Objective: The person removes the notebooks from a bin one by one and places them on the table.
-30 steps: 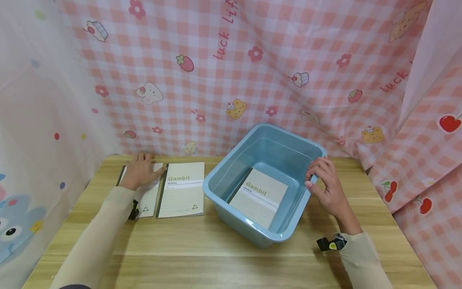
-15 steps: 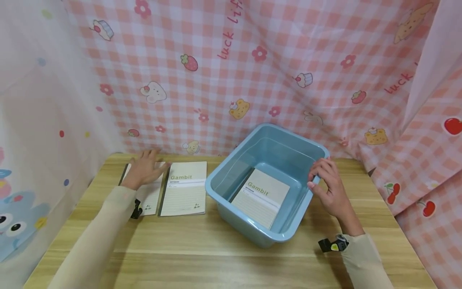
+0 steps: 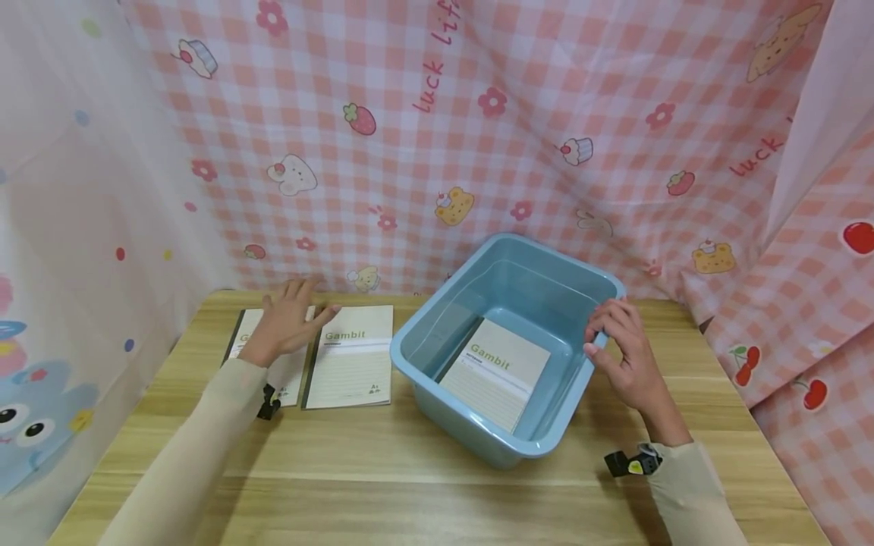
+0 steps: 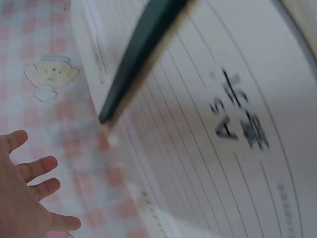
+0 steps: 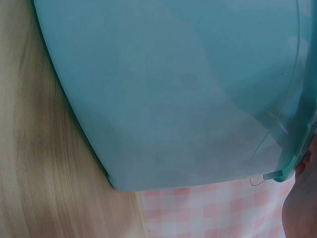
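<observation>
My left hand is over the left notebook, its fingers spread and holding nothing; it hides part of that cover. Just right of it, a second cream notebook with a dark spine lies flat, marked Gambit. In the left wrist view the spread fingers appear apart from the ruled cover. My right hand grips the right rim of a blue plastic basin, fingers curled over the edge. Inside the basin a third Gambit notebook lies flat on the bottom.
A wooden table carries everything. Behind it hangs a pink checked curtain, close to the basin's far corner. A pale patterned cloth hangs on the left. Each wrist wears a small black camera, such as the right wrist camera.
My left hand has shifted to the right across the left notebook, uncovering some of its title. My right hand stays on the basin rim. The head view has turned slightly.
</observation>
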